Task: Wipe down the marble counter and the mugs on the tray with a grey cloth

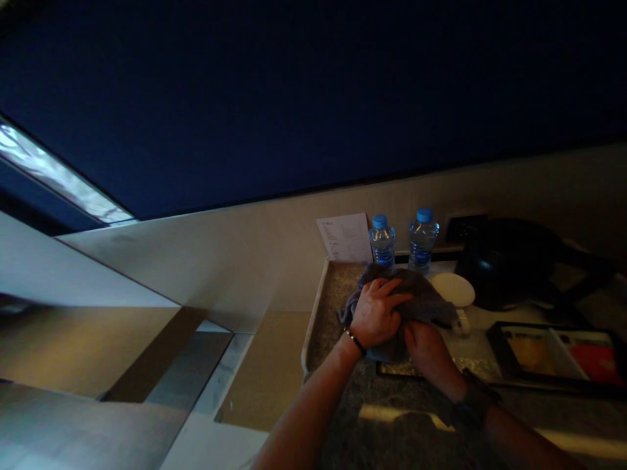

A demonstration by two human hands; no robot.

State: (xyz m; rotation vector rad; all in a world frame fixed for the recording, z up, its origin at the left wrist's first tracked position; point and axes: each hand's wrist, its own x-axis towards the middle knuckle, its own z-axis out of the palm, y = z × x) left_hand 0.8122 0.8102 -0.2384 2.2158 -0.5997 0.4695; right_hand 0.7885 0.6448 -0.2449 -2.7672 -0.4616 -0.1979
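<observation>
Left hand [375, 318], fingers [399, 299] spread, topped the cloth [427, 297], twelve o'clock from the right hand [432, 352], whose grip I couldn't tell!

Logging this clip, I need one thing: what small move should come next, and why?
Probably ease the grey cloth toward the body: the left hand lies on it, the right hand is at its near edge, and its right end appears close against the white cup.
</observation>
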